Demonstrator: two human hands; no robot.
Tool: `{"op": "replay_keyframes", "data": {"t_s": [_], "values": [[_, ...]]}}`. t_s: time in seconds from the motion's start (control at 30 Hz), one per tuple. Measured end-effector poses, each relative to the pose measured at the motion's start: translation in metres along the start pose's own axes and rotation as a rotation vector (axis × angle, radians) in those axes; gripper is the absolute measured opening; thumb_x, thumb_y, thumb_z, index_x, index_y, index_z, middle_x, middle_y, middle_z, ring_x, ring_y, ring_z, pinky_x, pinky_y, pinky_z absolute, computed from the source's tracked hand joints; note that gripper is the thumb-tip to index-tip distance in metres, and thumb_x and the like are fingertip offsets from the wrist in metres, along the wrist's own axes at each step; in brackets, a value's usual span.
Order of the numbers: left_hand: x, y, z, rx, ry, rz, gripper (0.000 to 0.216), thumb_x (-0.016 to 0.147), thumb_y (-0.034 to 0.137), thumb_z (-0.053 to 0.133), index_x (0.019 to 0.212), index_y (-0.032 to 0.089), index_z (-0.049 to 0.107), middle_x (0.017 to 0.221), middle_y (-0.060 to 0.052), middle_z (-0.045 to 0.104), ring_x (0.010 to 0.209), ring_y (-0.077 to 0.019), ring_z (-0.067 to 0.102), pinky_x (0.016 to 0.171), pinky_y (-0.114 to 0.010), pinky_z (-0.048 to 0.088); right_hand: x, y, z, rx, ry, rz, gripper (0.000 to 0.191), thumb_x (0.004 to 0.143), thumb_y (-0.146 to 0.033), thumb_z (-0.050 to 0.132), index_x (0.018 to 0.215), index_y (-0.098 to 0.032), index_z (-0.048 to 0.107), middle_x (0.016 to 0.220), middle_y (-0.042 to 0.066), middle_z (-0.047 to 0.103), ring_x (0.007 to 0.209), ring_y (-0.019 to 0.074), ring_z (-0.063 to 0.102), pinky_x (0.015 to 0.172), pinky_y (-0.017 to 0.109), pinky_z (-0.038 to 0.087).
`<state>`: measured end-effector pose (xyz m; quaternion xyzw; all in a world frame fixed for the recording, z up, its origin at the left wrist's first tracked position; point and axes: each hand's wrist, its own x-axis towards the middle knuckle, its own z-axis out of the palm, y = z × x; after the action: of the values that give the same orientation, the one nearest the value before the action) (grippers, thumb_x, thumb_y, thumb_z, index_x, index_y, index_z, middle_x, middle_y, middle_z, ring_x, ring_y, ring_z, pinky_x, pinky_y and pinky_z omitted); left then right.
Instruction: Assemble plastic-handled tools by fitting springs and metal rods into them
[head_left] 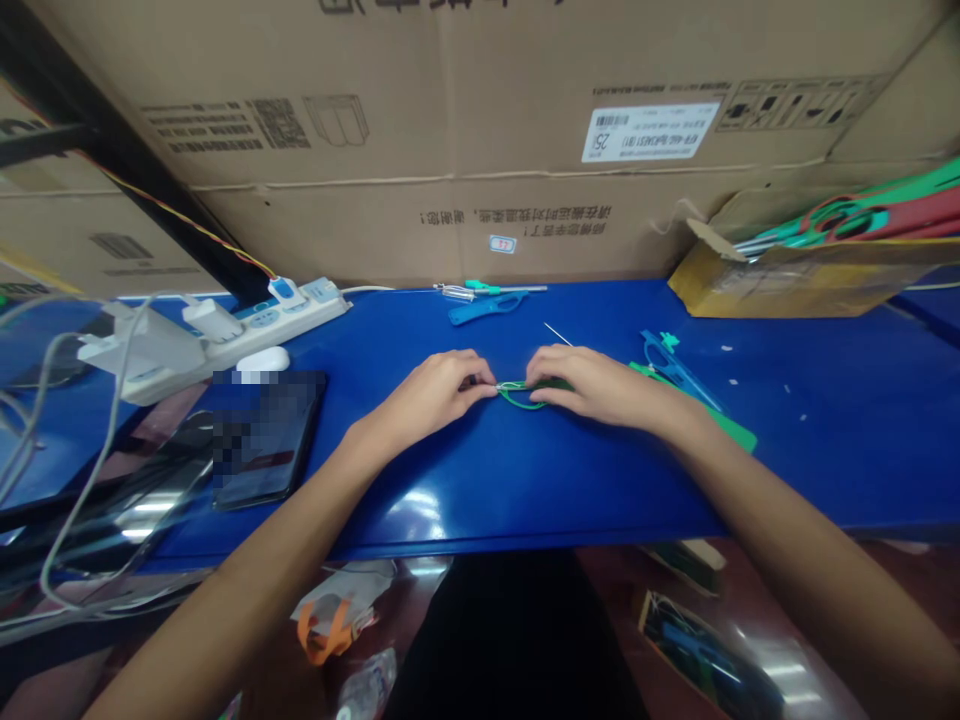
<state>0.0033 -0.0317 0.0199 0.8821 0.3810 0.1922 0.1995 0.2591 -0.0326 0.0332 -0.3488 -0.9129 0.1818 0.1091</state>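
Over the middle of the blue table, my two hands meet at a green plastic piece [523,403] with a curved loop and a thin pale or metallic part along it. My left hand [442,388] pinches its left end between thumb and fingertips. My right hand [583,382] is closed around the other end, hiding much of it. A thin metal rod [558,333] lies just beyond my right hand. Beside my right wrist are a blue plastic piece [679,368] with a loop and a flat green piece [731,425], partly under the forearm.
Against the large cardboard box [375,230] lie another blue looped piece [487,308] and a turquoise-and-metal tool [487,288]. An open carton [742,290] at right holds green and red pieces. At left are a power strip [262,325], cables, a white case [262,360] and a dark tablet [300,440].
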Motion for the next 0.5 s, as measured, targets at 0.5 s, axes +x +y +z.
{"op": "replay_keyframes", "data": {"t_s": [0.5], "values": [[-0.001, 0.004, 0.003, 0.296, 0.007, 0.153, 0.017, 0.103, 0.030, 0.058, 0.102, 0.019, 0.071, 0.100, -0.003, 0.071, 0.094, -0.0203, 0.064, 0.082, -0.034, 0.040, 0.007, -0.021, 0.005, -0.572, 0.006, 0.011, 0.020, 0.098, -0.014, 0.055, 0.088, -0.015, 0.073, 0.095, 0.008, 0.075, 0.089, 0.0230, 0.064, 0.079, 0.037, 0.036]]}}
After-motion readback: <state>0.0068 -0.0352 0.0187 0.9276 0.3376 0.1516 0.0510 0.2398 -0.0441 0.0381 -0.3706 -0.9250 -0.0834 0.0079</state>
